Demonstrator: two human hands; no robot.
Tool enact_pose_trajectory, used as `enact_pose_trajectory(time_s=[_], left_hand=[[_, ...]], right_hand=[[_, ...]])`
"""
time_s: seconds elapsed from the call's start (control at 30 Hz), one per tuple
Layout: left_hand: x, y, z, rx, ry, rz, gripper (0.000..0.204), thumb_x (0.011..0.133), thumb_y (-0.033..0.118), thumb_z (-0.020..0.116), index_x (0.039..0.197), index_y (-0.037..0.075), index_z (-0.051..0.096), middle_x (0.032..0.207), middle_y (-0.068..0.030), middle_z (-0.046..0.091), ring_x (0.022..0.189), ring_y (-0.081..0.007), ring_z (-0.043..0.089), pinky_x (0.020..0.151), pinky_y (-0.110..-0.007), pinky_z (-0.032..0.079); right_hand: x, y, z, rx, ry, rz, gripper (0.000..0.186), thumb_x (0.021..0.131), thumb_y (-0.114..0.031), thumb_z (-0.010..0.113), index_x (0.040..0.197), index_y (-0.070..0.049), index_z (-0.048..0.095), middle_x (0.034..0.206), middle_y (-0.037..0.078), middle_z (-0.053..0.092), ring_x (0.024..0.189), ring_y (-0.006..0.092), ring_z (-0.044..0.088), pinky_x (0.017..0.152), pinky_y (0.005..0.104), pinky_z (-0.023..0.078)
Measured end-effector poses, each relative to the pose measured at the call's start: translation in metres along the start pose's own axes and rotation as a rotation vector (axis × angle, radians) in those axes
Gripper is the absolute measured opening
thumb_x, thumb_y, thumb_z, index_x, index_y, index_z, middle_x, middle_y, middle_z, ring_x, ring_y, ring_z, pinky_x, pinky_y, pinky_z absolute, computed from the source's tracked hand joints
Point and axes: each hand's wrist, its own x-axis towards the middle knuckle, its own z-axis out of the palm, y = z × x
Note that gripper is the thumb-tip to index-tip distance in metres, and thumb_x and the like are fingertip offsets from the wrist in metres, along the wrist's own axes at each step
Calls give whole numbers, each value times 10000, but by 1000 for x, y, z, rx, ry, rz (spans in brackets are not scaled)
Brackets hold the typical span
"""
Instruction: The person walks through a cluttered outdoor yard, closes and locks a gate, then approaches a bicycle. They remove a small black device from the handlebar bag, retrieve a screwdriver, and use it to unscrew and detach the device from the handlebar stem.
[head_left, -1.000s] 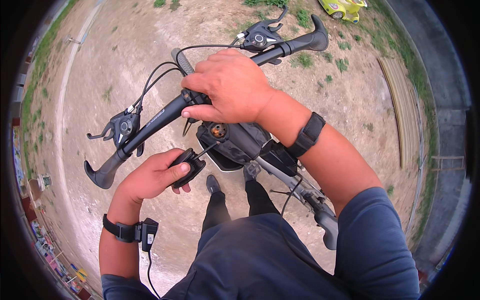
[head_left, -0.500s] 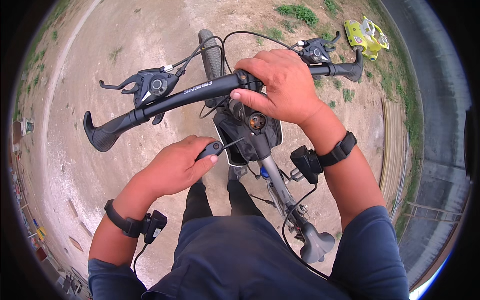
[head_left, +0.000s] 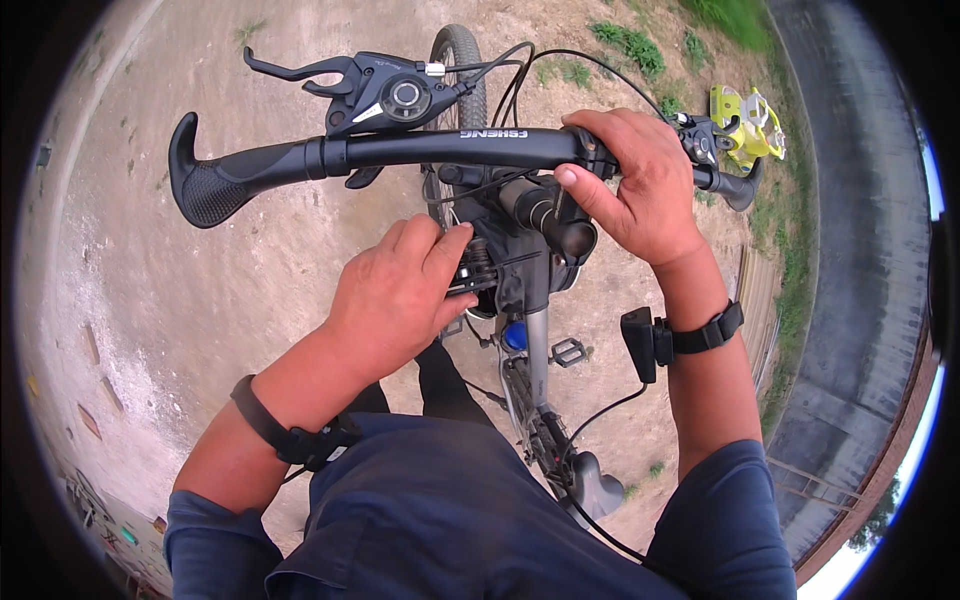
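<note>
A bicycle stands in front of me, its black handlebar (head_left: 450, 150) running across the view. My right hand (head_left: 645, 185) is wrapped over the bar's middle at the clamp, the thumb on the near side beside the black stem (head_left: 535, 208). Lower and to the left, my left hand (head_left: 390, 285) is closed round a black folding multi-tool (head_left: 477, 268), which sits close beside the head of the bike frame. Fingers cover part of the tool, and I cannot tell whether its tip touches anything. Left of the clamp are a brake and shift lever (head_left: 395, 95) and a rubber grip (head_left: 215, 185).
The front wheel (head_left: 457, 60) points away from me. Below the bar lie the silver frame tube (head_left: 538, 345), a pedal (head_left: 569, 352) and the saddle (head_left: 597, 487). A yellow-green toy car (head_left: 745, 125) stands on the dirt at far right, beside a grey paved strip (head_left: 850, 230).
The handlebar has swung, its left end coming higher in view, with my right hand still on the clamp. My left hand has moved up and right with the multi-tool, nearer the frame.
</note>
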Motion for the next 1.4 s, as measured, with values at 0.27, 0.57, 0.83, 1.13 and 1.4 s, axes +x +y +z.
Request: enact_pose_trajectory(time_s=[0.27,0.57,0.83,1.13,1.4], left_hand=[[-7,0,5,-188,-25,-91,622,785,244,885,1297,38,598,1100,-130,568,1010,-329,650,820,-429,578],[-11,38,-4,-632,-278,-268,685,799,285,922,1286,-6,537,1187,-186,693,1096,-294,712,983,-403,552],[4,67,-14,-725,-279,-212,624,782,148,927,1269,25,556,1228,-113,730,1076,-191,711,992,-371,559],[34,115,-19,-817,-492,-87,695,735,269,964,1315,74,634,1231,-90,723,1096,-253,711,993,-382,536],[57,109,-40,-304,-262,302,545,819,281,898,1249,59,648,1110,-119,752,1022,-321,713,900,-403,542]], right_hand=[[0,4,0,23,-1,-17,432,860,-483,788,1085,-119,732,889,83,697,864,337,664,832,439,504],[-6,5,-10,168,39,7,519,883,-459,786,1222,-77,692,1045,143,703,1001,385,654,905,466,510],[-47,-17,-35,382,270,159,391,903,-289,794,1184,-39,687,1096,154,699,1031,372,660,945,446,517],[-197,-94,5,2249,-119,722,952,903,-519,807,1592,11,419,1381,90,612,1188,154,602,836,293,546],[-237,-80,4,2174,74,884,484,956,-136,790,1374,16,599,1097,123,745,908,200,751,685,263,556]])
